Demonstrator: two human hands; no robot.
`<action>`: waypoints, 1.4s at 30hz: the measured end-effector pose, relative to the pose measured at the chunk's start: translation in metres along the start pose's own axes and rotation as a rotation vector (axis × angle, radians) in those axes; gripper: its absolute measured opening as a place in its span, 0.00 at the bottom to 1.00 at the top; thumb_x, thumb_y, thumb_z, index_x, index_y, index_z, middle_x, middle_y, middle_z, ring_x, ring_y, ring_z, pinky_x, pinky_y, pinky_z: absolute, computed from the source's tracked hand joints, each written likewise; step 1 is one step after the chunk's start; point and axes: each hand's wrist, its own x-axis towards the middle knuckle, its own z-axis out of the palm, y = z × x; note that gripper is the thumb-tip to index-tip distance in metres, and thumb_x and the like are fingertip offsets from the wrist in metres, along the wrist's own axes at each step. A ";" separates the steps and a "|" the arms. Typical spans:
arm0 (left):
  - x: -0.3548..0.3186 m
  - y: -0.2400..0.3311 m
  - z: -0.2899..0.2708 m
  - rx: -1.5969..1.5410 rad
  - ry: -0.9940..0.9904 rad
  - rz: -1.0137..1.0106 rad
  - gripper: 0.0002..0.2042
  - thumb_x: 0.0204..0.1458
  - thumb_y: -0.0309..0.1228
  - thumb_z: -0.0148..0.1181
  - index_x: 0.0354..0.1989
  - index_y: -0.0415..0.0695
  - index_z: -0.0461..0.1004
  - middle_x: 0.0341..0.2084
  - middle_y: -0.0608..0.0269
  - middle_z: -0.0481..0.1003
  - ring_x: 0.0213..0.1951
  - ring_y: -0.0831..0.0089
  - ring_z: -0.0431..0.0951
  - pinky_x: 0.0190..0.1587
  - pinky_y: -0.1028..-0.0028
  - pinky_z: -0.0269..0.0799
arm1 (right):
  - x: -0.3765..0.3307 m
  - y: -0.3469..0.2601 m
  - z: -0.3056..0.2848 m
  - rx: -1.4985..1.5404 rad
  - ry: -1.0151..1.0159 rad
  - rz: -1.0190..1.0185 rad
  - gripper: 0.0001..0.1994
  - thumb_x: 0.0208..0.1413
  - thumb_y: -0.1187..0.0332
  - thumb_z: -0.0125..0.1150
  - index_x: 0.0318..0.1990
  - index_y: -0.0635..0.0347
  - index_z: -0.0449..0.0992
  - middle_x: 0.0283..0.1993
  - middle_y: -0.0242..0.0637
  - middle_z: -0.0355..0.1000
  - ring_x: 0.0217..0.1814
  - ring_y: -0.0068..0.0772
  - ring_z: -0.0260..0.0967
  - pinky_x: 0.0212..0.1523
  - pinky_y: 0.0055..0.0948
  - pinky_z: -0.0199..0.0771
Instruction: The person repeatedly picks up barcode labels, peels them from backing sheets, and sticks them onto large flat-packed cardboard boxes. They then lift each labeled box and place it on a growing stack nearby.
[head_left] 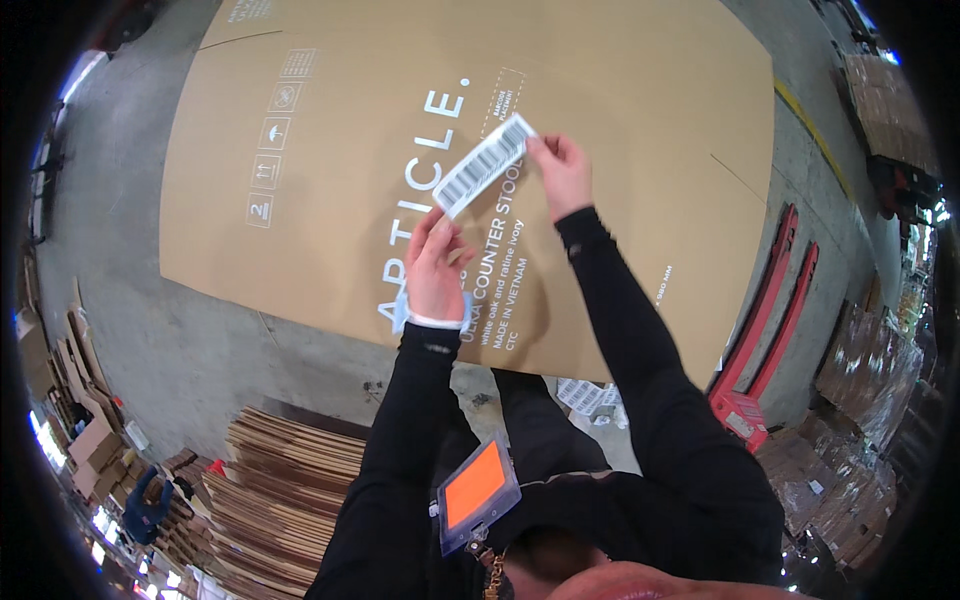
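Left hand (pixel 437 268) and right hand (pixel 565 178), apart, hold a barcode label (pixel 484 166) over a carton (pixel 650 150).
Right pinches its two-o'clock end; left, apparently, its seven-o'clock end.

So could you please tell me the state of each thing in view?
Barcode label: printed side up, held by its upper right end
Right hand: pinching the label
Left hand: fingertips at the label's lower left end
Big carton: printed face up
Cardboard sheets: stacked flat
Red pallet jack: visible forks bare
Boxes at right: film-wrapped
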 end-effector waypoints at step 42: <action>0.125 -0.083 0.062 -0.369 -0.150 -0.141 0.19 0.64 0.38 0.46 0.63 0.60 0.57 0.28 0.64 0.71 0.29 0.70 0.72 0.35 0.62 0.71 | 0.178 0.028 0.017 -0.959 -0.073 -0.103 0.13 0.51 0.49 0.64 0.38 0.43 0.82 0.35 0.26 0.79 0.41 0.32 0.76 0.51 0.41 0.64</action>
